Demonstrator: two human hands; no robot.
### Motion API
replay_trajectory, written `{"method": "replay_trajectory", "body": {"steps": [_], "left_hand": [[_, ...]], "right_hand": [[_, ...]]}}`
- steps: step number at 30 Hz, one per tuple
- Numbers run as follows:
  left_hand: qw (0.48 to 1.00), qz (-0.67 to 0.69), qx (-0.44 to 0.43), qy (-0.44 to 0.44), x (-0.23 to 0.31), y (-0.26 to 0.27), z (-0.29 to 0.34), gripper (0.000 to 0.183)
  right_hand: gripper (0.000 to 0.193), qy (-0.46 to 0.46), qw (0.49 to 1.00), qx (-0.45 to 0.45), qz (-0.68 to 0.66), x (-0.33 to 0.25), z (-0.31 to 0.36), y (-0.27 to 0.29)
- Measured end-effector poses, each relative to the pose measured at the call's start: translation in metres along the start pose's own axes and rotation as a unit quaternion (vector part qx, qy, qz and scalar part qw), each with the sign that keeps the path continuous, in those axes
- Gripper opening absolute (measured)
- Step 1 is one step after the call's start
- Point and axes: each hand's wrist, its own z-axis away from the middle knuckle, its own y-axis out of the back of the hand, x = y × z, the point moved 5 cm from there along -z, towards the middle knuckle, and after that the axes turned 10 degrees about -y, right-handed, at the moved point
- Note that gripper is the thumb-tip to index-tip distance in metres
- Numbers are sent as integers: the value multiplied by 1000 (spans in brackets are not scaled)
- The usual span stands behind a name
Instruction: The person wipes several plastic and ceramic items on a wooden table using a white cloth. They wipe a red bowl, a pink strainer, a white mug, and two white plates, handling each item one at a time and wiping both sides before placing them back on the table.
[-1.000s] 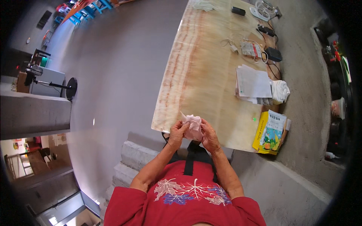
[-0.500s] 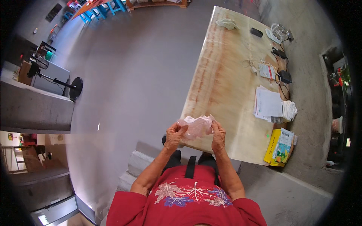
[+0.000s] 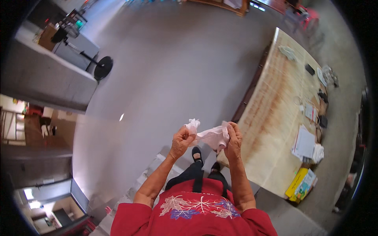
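Observation:
A thin, crumpled, pale pink sheet [image 3: 213,136], which looks like a plastic bag, stretches between my two hands in front of my body. My left hand [image 3: 181,142] is closed on one end, and a whitish bunch of it sticks up above the fingers. The other end is pinched in my right hand [image 3: 234,142], beside the near left corner of the marble-patterned table [image 3: 260,157]. Between the hands the sheet is pulled narrow near the left one and hangs wider near the right one.
Along the table's right side lie a yellow box [image 3: 297,185], papers [image 3: 305,141], a white cloth [image 3: 317,153], cables and a black adapter [image 3: 310,69]. A pale cloth [image 3: 287,52] is at its far end. A black-based stand fan [image 3: 103,67] stands far left. Pale steps [image 3: 151,169] are by my legs.
My view has turned left, so the table sits further right and my hands are over the floor beside it. My hands have spread slightly, and the sheet is stretched and twisted between them.

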Motion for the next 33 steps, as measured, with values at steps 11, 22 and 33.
{"method": "replay_trajectory", "body": {"steps": [11,22,33], "left_hand": [[974,86,208,9,49,120,-20,7],[948,266,176,1,58,133,-129,20],[910,404,76,55,66,67,-299,29]], "right_hand": [[35,-175,948,-72,257,24,-37,-74],[19,-21,998,-28,47,-43,-141,-59],[51,-284,919,-268,54,-44,-269,-157]]}}
